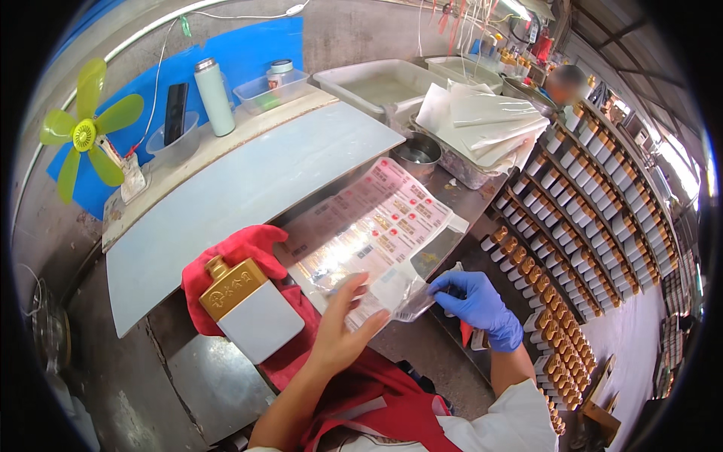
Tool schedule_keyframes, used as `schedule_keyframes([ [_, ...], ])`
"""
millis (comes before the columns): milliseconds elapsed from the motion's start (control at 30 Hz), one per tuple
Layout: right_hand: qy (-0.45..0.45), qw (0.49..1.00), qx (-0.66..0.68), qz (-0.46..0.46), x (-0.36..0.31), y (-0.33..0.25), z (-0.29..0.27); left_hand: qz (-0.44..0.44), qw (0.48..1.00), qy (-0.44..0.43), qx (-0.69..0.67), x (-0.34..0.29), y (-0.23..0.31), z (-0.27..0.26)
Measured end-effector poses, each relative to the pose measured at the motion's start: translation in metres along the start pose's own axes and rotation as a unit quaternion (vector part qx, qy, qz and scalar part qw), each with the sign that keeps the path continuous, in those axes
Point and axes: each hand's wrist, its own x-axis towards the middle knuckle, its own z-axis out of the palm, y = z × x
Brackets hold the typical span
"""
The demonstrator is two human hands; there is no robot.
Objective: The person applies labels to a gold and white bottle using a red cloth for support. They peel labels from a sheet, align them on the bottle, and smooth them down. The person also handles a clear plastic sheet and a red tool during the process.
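Note:
My right hand [482, 305], in a blue glove, pinches the edge of a clear printed film piece [410, 301] at the near corner of a glossy decal sheet [376, 211]. The sheet has red and gold marks on it. My bare left hand [343, 328] is beside the same corner, thumb and fingers apart. Left of it, a flat square bottle [260, 309] with a gold top half and a white lower half lies tilted on a red cloth [218, 264].
A pale blue board [248, 196] spans the bench. Behind stand a green fan [84, 134], a mint flask [215, 98] and white tubs [376, 83]. A metal bowl [416, 151] sits near stacked paper sheets [489, 120]. Racks of gold-and-white bottles [595, 203] fill the right; another person is beyond.

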Motion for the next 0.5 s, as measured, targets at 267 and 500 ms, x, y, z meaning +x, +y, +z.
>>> schedule_keyframes([
  [267,-0.067,0.994,0.074,-0.031,0.01,-0.005,-0.02,-0.138,0.96,-0.098,-0.222,0.03,-0.012,0.029],
  [500,-0.049,0.977,0.206,-0.002,0.05,0.034,0.027,0.0,0.995,0.009,-0.098,0.035,-0.006,0.035],
])
